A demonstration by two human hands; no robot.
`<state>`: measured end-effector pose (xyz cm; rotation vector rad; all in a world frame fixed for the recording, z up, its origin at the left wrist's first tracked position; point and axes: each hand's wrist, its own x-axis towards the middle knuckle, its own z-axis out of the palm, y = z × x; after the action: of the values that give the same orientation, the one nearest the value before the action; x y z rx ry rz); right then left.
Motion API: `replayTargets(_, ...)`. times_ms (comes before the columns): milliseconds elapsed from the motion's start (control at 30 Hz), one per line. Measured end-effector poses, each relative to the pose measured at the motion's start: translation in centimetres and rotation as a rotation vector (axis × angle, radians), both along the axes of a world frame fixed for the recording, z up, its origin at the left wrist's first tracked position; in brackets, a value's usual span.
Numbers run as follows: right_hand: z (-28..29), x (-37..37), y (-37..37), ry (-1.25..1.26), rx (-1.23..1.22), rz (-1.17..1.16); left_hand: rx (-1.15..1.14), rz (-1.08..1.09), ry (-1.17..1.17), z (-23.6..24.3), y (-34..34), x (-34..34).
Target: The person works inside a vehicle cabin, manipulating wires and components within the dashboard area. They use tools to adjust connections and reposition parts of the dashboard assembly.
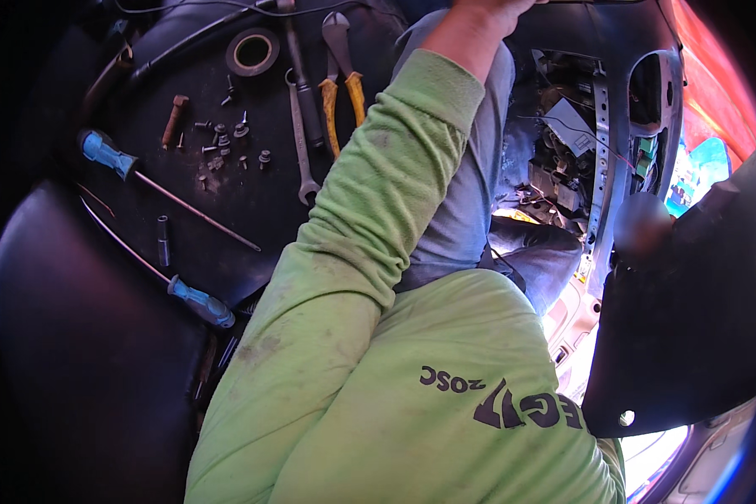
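My left arm in a green sleeve (386,176) reaches up across my knee to the top edge. There my left hand (489,10) is cut off by the frame, so its fingers and anything in them are hidden. My right hand is out of sight. Beside the left forearm, on a dark seat (252,168), lie yellow-handled pliers (342,80), a combination wrench (299,139) and a metal bar with a dark grip (304,80). Farther left are a roll of black tape (233,57), a rusty bolt (174,120) and several small screws and bolts (219,139).
Two blue-handled screwdrivers (109,154) (200,302) and a socket (163,240) lie at the left. To the right, an opened vehicle frame (599,151) shows wiring and a pale box (569,126). A large black panel (689,328) stands at the far right.
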<state>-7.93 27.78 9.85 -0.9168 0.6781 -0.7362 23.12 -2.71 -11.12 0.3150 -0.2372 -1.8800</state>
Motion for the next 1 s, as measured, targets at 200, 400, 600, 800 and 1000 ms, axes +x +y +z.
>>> replayTargets(200,-0.1,1.1,-1.7,0.010,0.017,0.039,-0.268,-0.006,-0.240,-0.8,-0.5,0.0)
replayTargets(400,-0.1,3.9,-2.3,0.130,0.052,0.082,-0.757,0.600,-0.956,1.8,0.8,1.8)
replayTargets(600,-1.8,5.7,-2.0,0.061,0.125,0.090,-0.832,-0.200,-0.764,4.2,1.3,4.4)
replayTargets(800,-4.3,8.4,-0.3,0.104,0.109,0.060,-0.675,-0.391,-0.264,5.2,2.8,3.3)
replayTargets(1000,-7.9,11.9,1.6,0.388,0.075,-0.035,-0.243,-0.554,0.044,5.1,4.4,1.7)
